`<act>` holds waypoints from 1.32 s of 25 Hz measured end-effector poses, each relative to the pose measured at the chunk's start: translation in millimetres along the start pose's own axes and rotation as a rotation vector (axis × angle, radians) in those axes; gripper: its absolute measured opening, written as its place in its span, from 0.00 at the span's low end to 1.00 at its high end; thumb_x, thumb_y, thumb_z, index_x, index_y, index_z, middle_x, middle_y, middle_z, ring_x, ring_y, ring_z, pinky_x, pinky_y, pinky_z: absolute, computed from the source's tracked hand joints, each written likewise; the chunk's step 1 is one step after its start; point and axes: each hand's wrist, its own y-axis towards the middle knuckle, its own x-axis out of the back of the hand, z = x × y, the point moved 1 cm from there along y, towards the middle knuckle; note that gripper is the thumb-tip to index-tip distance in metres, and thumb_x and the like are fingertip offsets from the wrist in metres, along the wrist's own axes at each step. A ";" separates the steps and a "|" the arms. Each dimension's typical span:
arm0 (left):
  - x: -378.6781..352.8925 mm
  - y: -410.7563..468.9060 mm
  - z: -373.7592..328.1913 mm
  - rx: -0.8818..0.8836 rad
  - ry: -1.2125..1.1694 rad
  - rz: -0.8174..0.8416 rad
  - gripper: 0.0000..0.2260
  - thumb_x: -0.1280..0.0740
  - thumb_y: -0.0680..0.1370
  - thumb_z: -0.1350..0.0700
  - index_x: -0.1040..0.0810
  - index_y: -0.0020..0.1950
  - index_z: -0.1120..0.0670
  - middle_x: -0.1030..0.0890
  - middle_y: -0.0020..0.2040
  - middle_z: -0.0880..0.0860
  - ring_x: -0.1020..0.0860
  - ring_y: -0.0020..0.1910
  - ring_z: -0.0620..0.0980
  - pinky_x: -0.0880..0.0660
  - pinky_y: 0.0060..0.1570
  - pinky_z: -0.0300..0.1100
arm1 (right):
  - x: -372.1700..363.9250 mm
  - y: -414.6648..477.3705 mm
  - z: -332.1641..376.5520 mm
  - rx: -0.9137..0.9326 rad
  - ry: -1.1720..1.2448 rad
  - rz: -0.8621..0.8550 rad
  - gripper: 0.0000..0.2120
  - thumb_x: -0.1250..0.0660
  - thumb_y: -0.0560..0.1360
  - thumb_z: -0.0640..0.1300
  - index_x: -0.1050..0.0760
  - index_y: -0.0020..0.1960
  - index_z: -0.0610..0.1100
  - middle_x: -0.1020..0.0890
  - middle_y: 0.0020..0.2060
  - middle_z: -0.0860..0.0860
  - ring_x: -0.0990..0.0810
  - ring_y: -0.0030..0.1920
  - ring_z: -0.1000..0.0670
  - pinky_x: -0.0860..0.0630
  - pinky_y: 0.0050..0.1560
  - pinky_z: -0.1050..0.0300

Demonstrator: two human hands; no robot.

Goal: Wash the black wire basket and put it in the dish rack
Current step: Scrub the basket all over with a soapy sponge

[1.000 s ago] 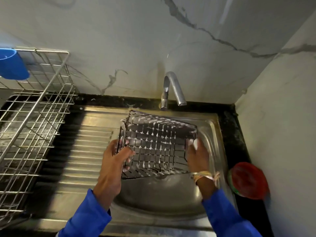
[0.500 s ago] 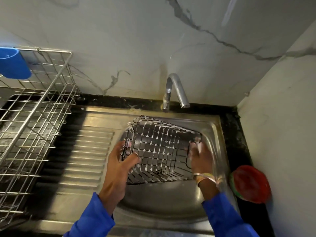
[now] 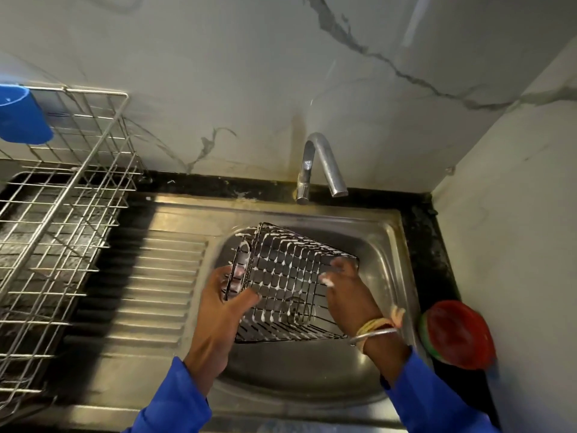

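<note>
The sudsy basket (image 3: pixel 287 276) tilts over the sink (image 3: pixel 387 245), left hand (image 3: pixel 218 310) gripping its left end, right hand (image 3: pixel 349 295) on the other, hold unclear; the rack (image 3: pixel 62 182) lies well left.

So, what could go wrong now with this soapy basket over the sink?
1. Foam covers the black wire basket, so it could slip from the left hand and right hand into the sink.
2. No water shows at the tap; moved to the dish rack now, it would probably carry soap.
</note>
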 end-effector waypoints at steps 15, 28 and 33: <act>20.0 18.3 30.5 0.186 -0.106 -0.071 0.49 0.28 0.54 0.42 0.31 0.73 0.57 0.22 0.47 0.59 0.25 0.43 0.54 0.22 0.44 0.56 | -3.7 19.8 5.5 -0.425 0.754 0.005 0.05 0.33 0.77 0.40 0.18 0.46 0.43 0.16 0.36 0.45 0.23 0.28 0.58 0.29 0.26 0.67; -13.8 64.6 90.6 0.524 -0.077 0.078 0.08 0.36 0.77 0.57 0.25 0.53 0.59 0.21 0.53 0.59 0.22 0.50 0.56 0.22 0.48 0.52 | 59.1 -36.3 -78.1 -0.728 1.144 -0.216 0.13 0.33 0.74 0.30 0.22 0.56 0.41 0.16 0.49 0.44 0.16 0.48 0.47 0.19 0.46 0.55; -31.1 86.9 113.5 0.572 0.164 0.128 0.08 0.41 0.82 0.59 0.25 0.56 0.59 0.22 0.61 0.60 0.22 0.58 0.59 0.22 0.56 0.62 | 49.3 -78.7 -95.3 -0.755 1.083 -0.252 0.10 0.29 0.73 0.35 0.18 0.52 0.44 0.14 0.47 0.47 0.16 0.50 0.48 0.23 0.49 0.55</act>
